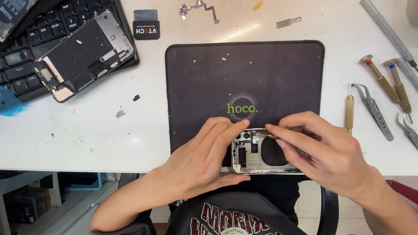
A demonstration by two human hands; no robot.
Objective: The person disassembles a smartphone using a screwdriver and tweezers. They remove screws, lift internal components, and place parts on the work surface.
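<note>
While the white worktable [87, 139] is pretty cluttered, the action sits at 6 o'clock on the dark mat [196, 87]; that's where the opened phone housing [261, 157] lies, right at the mat's near edge and half over the table lip. Up at 10 o'clock there's a black keyboard [21, 61] with the detached screen assembly [82, 54] lying face down on it; over at 3 o'clock a row of screwdrivers [385, 80] and tweezers [374, 111] waits, well apart from the work.

Left hand [202, 163] is wrapped around the housing's left end, fingers narrow and pinning the frame at its top corner near the camera cutouts; right hand [331, 152] is pinched shut on a thin driver [273, 136], tip pointing left into the upper part of the housing.

My take on doing this bit well: keep that left grip firm so the frame can't slide off the edge; hold the driver square to the screw and press before turning, since tiny heads strip easily; I'd nudge the housing further onto the mat; loose bits at 12 o'clock look easy to lose.
</note>
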